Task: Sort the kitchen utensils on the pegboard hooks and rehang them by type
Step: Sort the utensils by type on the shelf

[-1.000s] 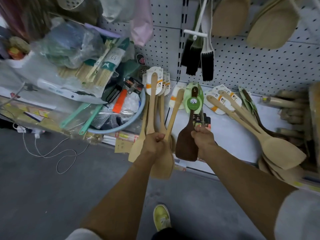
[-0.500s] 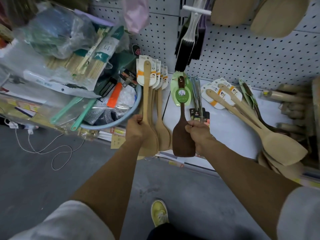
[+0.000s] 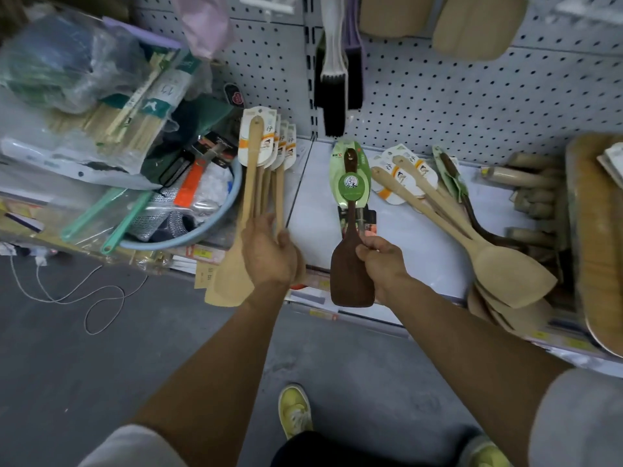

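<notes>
The left hand grips a bunch of pale wooden spatulas by their handles, fingers curled round the shafts, with the white and orange paper label cards at the top ends standing upright in front of the white perforated pegboard and one broad pale blade hanging down below the wrist. The right hand is closed round the neck of a dark brown wooden spatula, whose handle end carries a green oval label card; a second thin utensil with a dark card sits behind it in the same grip, but it is too hidden to name. Both bundles are held side by side, apart from each other, above the front edge of the white shelf. To the right of the right hand, a fan of loose pale wooden spatulas lies on the shelf with blades toward the front edge and labelled handles toward the pegboard, another dark-handled utensil lying among them. Farther right are stacked wooden rolling pins and a round-cornered bamboo board. Black-bristled brushes hang from the pegboard above the shelf. To the left, a pale blue plastic basin holds mixed packaged goods, with bagged bamboo skewers just behind it. Below, a yellow shoe stands on the grey floor.
</notes>
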{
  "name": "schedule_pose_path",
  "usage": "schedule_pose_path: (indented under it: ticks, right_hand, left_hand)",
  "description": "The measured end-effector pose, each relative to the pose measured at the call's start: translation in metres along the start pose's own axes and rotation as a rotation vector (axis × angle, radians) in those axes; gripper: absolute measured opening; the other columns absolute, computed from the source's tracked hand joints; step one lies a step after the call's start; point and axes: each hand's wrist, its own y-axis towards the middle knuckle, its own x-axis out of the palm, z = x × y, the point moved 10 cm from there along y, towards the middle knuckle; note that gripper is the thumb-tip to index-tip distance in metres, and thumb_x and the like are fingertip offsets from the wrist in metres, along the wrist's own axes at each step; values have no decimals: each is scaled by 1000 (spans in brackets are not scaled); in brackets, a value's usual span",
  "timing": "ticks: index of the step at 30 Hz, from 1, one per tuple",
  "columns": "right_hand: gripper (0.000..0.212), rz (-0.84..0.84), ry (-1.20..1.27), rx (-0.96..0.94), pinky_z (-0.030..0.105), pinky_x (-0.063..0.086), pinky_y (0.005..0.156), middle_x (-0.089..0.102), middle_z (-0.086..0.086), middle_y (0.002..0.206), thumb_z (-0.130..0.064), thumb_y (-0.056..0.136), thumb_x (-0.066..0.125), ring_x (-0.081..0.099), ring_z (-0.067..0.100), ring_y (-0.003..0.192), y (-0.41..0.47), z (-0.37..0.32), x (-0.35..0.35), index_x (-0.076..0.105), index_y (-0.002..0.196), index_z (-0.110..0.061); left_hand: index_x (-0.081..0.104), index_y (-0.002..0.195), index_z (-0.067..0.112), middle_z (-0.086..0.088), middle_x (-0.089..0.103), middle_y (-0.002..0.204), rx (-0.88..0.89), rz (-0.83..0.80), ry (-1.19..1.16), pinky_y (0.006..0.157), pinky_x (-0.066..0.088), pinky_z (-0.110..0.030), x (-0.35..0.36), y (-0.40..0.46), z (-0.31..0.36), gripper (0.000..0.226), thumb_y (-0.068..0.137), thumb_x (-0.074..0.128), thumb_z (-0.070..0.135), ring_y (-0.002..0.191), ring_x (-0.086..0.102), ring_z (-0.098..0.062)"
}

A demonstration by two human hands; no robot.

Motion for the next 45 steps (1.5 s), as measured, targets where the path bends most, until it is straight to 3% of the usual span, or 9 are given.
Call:
schedule_pose_path:
  ticks: [3, 5, 11, 14, 18, 21, 26, 34, 45]
  right_hand:
    - [24, 22, 4, -7, 42, 53, 93, 67, 13, 114, -4, 94, 56, 64, 29, 101, 6, -3, -28, 67, 114, -12]
    - [19, 44, -21, -12, 34, 55, 76, 68, 14, 102, -6, 95, 56, 63, 27, 87, 9, -6, -48, 67, 107, -16]
    - [15, 54, -66, -73, 26, 52, 67, 68, 15, 97, -4, 94, 57, 62, 25, 81, 20, -19, -104, 67, 99, -14]
    - [11, 73, -317, -289, 22, 49, 73, 69, 14, 102, -6, 93, 57, 60, 19, 85, 30, -41, -130, 68, 96, -10]
    - [36, 290, -959, -485, 42, 43, 95, 56, 17, 117, -22, 87, 65, 49, 34, 114, 45, -73, -173, 59, 121, -10]
    - [46, 296, -1281, -515, 43, 37, 94, 51, 18, 124, -31, 86, 64, 40, 36, 120, 58, -88, -182, 53, 123, -6]
    - [49, 177, -1558, -428, 36, 39, 78, 53, 12, 122, -39, 86, 62, 47, 30, 116, 82, -83, -172, 49, 123, -8]
    - [36, 208, -1643, -459, 33, 36, 74, 60, 11, 118, -28, 90, 59, 56, 29, 110, 98, -88, -164, 50, 119, -9]
    - [29, 240, -1487, -499, 30, 37, 70, 65, 8, 108, -32, 91, 55, 61, 29, 100, 90, -97, -182, 58, 113, -13]
  left_hand:
    - [58, 123, 8, -5, 61, 108, -44, -268, -148, 90, 48, -32, 59, -31, 28, 32, 94, 59, 20, 98, 58, -20]
    - [59, 124, 6, -5, 64, 108, -185, -465, -226, 90, 47, -28, 96, -59, 40, 34, 96, 58, 25, 98, 60, -20]
    - [65, 118, 5, -14, 70, 111, -419, -633, -391, 95, 52, -43, 161, -114, 56, 30, 91, 57, -4, 104, 65, -29]
    - [65, 118, 5, -13, 69, 113, -480, -604, -427, 96, 52, -41, 177, -126, 58, 31, 90, 59, -5, 102, 64, -25]
    - [65, 117, 4, -11, 68, 110, -576, -555, -483, 99, 50, -43, 193, -138, 57, 30, 90, 57, -8, 102, 63, -25]
    - [64, 117, 5, -8, 66, 105, -643, -516, -517, 101, 48, -44, 202, -143, 52, 29, 91, 57, -7, 100, 60, -23]
    - [64, 114, 7, -5, 67, 102, -696, -463, -578, 102, 47, -48, 218, -148, 45, 29, 91, 56, -7, 110, 62, -28]
    - [64, 117, 9, -2, 67, 101, -713, -432, -619, 102, 47, -49, 238, -148, 38, 32, 91, 55, -8, 107, 62, -25]
    - [61, 123, 7, -6, 65, 107, -700, -370, -623, 93, 46, -30, 241, -150, 48, 36, 94, 47, -8, 103, 59, -21]
